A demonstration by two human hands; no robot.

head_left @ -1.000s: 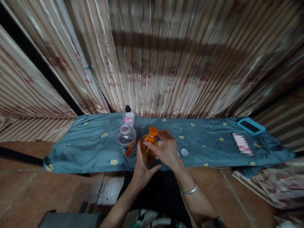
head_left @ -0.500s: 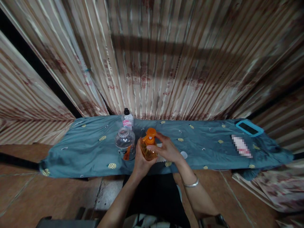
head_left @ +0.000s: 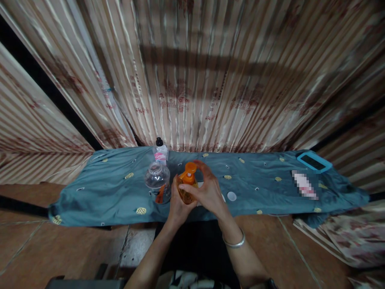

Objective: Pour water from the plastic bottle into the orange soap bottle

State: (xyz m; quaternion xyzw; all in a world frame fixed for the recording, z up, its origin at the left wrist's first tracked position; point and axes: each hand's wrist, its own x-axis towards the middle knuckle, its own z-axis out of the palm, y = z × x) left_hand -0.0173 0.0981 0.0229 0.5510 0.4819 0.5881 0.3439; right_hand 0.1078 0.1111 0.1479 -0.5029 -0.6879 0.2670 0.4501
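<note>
Head view: an orange pump bottle [head_left: 187, 188] stands upright, long axis vertical, over the near edge of the cloth-covered surface [head_left: 99, 192]. Left hand [head_left: 177, 204] wraps its body from below-left; right hand [head_left: 207, 190] closes around the pump head from the right. A clear bottle [head_left: 157, 181] stands just left.

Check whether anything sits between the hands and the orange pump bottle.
Nothing visible does. The left hand already wraps the orange pump bottle from the near side, and the right hand grips around its pump top. The clear bottle stands beside it, apart.
</note>
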